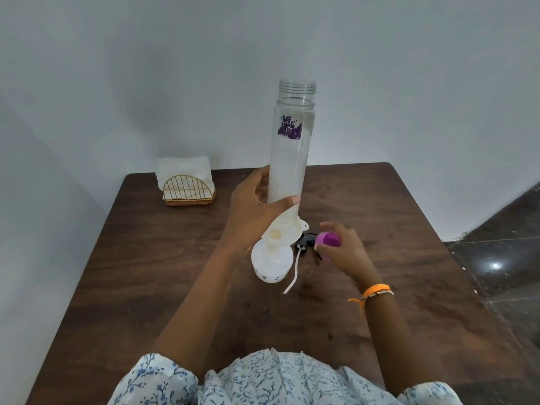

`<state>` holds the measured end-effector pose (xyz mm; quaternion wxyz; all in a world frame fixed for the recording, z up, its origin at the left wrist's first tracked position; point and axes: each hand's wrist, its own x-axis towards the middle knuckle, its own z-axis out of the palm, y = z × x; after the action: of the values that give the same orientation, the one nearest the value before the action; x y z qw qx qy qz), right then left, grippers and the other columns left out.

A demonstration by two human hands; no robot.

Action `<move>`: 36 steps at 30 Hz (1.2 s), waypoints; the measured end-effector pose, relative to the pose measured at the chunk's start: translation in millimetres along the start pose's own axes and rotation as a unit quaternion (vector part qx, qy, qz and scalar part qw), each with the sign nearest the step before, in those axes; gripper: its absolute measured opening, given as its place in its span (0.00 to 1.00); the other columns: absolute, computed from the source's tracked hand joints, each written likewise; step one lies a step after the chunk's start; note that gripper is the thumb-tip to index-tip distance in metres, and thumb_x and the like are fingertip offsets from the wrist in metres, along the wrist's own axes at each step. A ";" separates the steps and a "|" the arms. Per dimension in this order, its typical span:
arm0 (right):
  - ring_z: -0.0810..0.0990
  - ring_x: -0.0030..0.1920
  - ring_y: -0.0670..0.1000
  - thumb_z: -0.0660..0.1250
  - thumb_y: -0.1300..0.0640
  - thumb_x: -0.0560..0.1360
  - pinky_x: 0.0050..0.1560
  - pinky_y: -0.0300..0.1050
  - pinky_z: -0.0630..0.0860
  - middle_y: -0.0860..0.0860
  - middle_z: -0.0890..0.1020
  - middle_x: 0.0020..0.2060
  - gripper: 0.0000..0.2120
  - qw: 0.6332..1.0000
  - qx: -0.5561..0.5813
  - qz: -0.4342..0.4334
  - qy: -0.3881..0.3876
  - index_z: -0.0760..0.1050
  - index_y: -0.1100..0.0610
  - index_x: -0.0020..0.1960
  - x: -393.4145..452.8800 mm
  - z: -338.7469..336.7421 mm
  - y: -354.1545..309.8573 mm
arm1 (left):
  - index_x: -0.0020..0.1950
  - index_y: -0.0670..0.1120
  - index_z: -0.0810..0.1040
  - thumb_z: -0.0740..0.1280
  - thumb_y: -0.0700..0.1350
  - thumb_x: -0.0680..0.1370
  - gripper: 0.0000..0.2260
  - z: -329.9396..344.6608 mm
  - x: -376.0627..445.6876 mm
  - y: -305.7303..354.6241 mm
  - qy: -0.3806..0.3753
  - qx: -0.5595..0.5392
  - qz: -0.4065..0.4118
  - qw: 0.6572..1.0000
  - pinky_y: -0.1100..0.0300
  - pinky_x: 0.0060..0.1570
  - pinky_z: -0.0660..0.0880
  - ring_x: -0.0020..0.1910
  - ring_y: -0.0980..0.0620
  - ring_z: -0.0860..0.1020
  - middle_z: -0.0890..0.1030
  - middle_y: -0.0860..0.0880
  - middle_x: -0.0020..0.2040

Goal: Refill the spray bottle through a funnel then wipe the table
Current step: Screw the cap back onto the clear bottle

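My left hand [257, 206] grips the lower part of a tall clear water bottle [292, 141], held upright above the table with its threaded mouth open at the top; it carries a purple label. Below it a white funnel [285, 233] sits in the neck of the white spray bottle [271, 263] standing on the table. My right hand [340, 247] holds the purple bottle cap [328, 239] just right of the funnel. The black spray head [306, 242] with its white dip tube [293, 273] lies on the table beside the spray bottle.
A gold wire napkin holder with white napkins [187, 182] stands at the table's back left corner. The dark wooden table [409, 258] meets pale walls at the back and left. A dark tiled floor [502, 258] lies to the right.
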<state>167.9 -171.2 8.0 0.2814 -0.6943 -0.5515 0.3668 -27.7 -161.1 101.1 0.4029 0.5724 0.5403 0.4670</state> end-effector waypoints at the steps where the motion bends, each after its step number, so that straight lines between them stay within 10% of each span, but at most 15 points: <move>1: 0.76 0.50 0.51 0.71 0.58 0.69 0.50 0.42 0.78 0.55 0.70 0.56 0.20 0.999 0.040 -0.021 0.000 0.73 0.46 0.59 0.3 -10.4 -12.8 | 0.63 0.53 0.72 0.76 0.47 0.67 0.26 -0.5 0.6 0.3 0.001 -0.001 0.002 1.000 0.57 0.55 0.76 0.56 0.57 0.76 0.77 0.56 0.57; 5: 0.76 0.45 0.46 0.69 0.62 0.72 0.39 0.28 0.74 0.54 0.77 0.51 0.14 0.972 0.208 -0.110 0.020 0.76 0.54 0.57 -8.7 -48.9 -74.5 | 0.63 0.53 0.72 0.77 0.46 0.66 0.27 -3.3 4.2 4.9 0.008 -0.006 0.014 1.000 0.61 0.53 0.75 0.54 0.61 0.76 0.77 0.59 0.56; 15: 0.78 0.57 0.55 0.72 0.55 0.66 0.61 0.44 0.74 0.60 0.76 0.53 0.15 0.813 0.517 -0.263 -0.049 0.72 0.59 0.49 -6.3 -80.0 -188.1 | 0.61 0.57 0.67 0.76 0.48 0.67 0.28 -9.6 18.8 23.8 0.026 0.008 0.041 0.999 0.74 0.42 0.72 0.50 0.62 0.74 0.73 0.59 0.56; 25: 0.77 0.60 0.59 0.77 0.44 0.59 0.60 0.47 0.75 0.61 0.78 0.58 0.32 0.792 0.502 -0.348 0.010 0.73 0.61 0.56 11.1 -83.8 -239.8 | 0.67 0.53 0.68 0.76 0.47 0.68 0.30 -22.9 30.5 36.4 0.058 0.001 0.053 0.997 0.72 0.47 0.72 0.54 0.59 0.74 0.73 0.59 0.57; 36: 0.81 0.52 0.47 0.69 0.64 0.72 0.55 0.42 0.77 0.49 0.82 0.50 0.12 0.844 0.350 -0.405 -0.018 0.77 0.57 0.54 24.2 -94.4 -253.6 | 0.64 0.56 0.71 0.76 0.47 0.67 0.27 -28.5 31.7 37.5 0.037 -0.003 0.074 0.997 0.61 0.55 0.77 0.56 0.56 0.77 0.77 0.56 0.60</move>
<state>106.4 -87.2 259.0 0.6191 -0.2577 -0.6237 0.4016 -46.8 -134.2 147.3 0.3483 0.5919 0.5100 0.5179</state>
